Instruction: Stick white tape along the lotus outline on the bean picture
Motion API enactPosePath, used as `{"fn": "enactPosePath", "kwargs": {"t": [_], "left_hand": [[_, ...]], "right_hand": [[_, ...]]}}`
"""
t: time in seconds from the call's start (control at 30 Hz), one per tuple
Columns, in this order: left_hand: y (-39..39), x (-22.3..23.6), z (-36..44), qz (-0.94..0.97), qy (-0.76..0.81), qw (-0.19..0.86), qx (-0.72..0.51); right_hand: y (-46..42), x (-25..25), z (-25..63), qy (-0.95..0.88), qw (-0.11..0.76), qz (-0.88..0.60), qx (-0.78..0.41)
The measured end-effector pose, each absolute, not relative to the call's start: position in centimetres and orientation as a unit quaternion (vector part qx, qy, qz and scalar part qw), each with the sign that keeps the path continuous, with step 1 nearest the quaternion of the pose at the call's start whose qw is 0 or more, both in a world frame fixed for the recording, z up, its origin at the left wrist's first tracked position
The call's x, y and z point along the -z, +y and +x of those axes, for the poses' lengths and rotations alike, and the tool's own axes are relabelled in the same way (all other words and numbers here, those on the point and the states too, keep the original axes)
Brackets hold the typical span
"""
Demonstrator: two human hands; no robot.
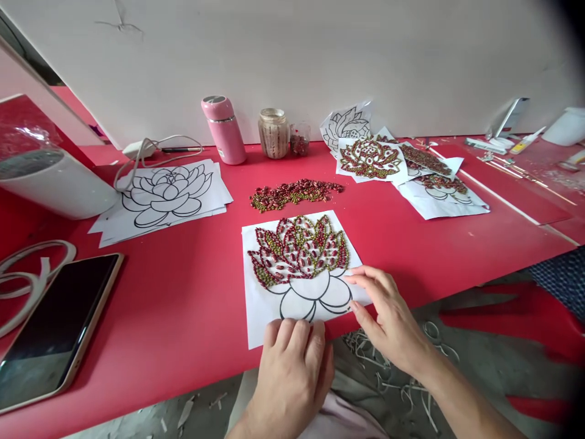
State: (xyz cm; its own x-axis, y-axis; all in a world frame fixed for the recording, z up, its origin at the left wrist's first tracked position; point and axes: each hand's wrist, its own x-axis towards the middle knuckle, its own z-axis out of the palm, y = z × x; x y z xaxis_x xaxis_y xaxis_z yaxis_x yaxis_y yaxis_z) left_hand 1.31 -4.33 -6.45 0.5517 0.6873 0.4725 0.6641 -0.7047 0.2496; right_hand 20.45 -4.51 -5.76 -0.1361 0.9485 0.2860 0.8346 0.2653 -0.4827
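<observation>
In front of me lies a white sheet with a printed lotus outline (315, 291). Dark red beans and green mung beans (299, 247) cover its upper petals, while the lower petals are bare paper. My left hand (292, 366) rests at the sheet's bottom edge with its fingers curled under; whatever they may hold is hidden. My right hand (388, 311) is at the sheet's lower right, thumb and fingers apart, fingertips at the outline's right petals. Nothing shows between them. A loose heap of mixed beans (295, 194) lies just beyond the sheet.
Printed lotus sheets (169, 195) are stacked at left, near a phone (59, 329) and a white cylinder (59, 183). A pink flask (223, 131) and a glass jar (273, 134) stand at the back. Bean-covered lotus sheets (370, 160) lie at back right. The table edge is close to me.
</observation>
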Motion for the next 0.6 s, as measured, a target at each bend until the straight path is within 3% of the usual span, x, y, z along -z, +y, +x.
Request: {"fn": "enactPosePath", "kwargs": {"t": [0.23, 0.4, 0.6], "left_hand": [[-4.74, 6.68, 1.13, 0.875, 0.385, 0.004, -0.294], [-4.87, 6.80, 1.16, 0.874, 0.388, -0.005, -0.292], [-4.88, 6.83, 1.00, 0.871, 0.393, -0.007, -0.293]], "right_hand": [[-4.46, 5.45, 20.70, -0.746, 0.283, -0.591, -0.120], [-4.33, 5.41, 20.41, -0.745, 0.242, -0.610, -0.118], [-4.38, 5.40, 20.34, -0.738, 0.278, -0.601, -0.126]]}}
